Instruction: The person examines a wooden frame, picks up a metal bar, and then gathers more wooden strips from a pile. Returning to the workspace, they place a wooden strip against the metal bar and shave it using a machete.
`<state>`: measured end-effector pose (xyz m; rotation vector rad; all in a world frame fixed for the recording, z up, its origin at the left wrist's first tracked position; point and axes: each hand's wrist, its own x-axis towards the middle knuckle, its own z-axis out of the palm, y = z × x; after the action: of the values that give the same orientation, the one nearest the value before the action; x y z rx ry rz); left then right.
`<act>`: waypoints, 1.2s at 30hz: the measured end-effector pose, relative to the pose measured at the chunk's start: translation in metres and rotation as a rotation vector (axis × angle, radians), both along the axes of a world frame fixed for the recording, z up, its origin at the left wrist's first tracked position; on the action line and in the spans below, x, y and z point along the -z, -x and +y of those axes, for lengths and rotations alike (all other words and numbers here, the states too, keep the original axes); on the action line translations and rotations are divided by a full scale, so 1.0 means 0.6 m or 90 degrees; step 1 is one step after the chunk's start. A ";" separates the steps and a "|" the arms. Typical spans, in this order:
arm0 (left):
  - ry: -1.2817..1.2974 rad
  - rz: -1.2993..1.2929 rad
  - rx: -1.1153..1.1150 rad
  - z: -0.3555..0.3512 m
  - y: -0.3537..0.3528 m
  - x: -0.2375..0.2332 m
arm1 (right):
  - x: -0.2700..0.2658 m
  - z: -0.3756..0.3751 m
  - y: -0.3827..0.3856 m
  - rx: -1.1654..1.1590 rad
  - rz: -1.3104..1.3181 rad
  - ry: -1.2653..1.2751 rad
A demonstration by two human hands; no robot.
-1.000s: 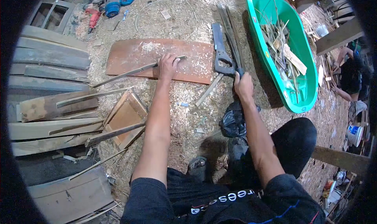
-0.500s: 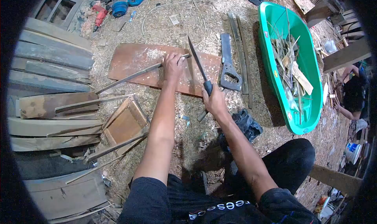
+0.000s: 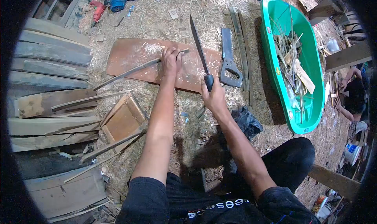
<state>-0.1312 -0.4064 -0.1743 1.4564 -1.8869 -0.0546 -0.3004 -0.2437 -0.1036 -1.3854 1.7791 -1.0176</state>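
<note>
My left hand [image 3: 170,63] is closed around a thin wooden strip [image 3: 133,72] near its right end. That strip slants down to the left, across a reddish-brown board [image 3: 133,53] strewn with pale wood chips. In my right hand [image 3: 214,94] is the dark handle of a machete [image 3: 199,43], its long blade pointing up and away from me, apart from the strip. Just right of the blade lies a handsaw [image 3: 228,61]. A black plastic bag [image 3: 247,122] rests beside my right forearm.
A green plastic tub [image 3: 271,67] holding wood scraps stands at the right. Stacked planks [image 3: 51,72] line the left, near a small wooden frame [image 3: 123,120]. A red drill [image 3: 98,11] and blue power tool [image 3: 118,0] lie at the back. Another person's arm [image 3: 345,112] shows far right.
The machete and my right hand have risen slightly, and the blade stands a little more upright. My left hand has shifted only slightly with the strip still in it.
</note>
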 end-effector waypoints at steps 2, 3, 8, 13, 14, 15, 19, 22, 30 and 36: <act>0.009 0.016 0.010 0.000 0.000 0.004 | 0.017 0.005 0.003 -0.034 0.008 -0.002; 0.004 0.038 0.021 0.004 -0.001 0.002 | 0.045 0.010 0.006 -0.052 0.055 0.010; 0.003 0.042 0.014 0.002 0.000 0.000 | -0.011 0.008 0.009 -0.024 0.046 -0.027; 0.011 0.039 0.021 0.011 -0.002 -0.008 | 0.013 0.013 0.006 -0.063 0.108 -0.013; 0.011 0.050 0.029 0.008 0.002 -0.013 | 0.042 0.026 0.010 -0.072 0.090 -0.019; 0.015 0.079 0.041 0.008 0.004 -0.015 | 0.037 0.028 0.016 -0.070 0.080 -0.027; 0.017 0.044 0.027 0.007 0.003 -0.007 | -0.007 0.020 0.017 -0.040 0.010 -0.025; 0.005 0.004 0.005 0.009 -0.005 -0.008 | -0.013 0.017 0.005 0.003 0.024 0.012; 0.005 0.031 0.018 0.003 0.000 -0.003 | 0.009 0.015 0.016 -0.013 0.024 -0.017; -0.006 0.043 0.025 0.008 0.002 -0.010 | 0.049 0.025 0.021 -0.066 0.067 -0.052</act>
<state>-0.1325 -0.4018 -0.1685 1.4062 -1.8625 -0.1290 -0.3131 -0.2290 -0.1331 -1.4873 1.7829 -0.8217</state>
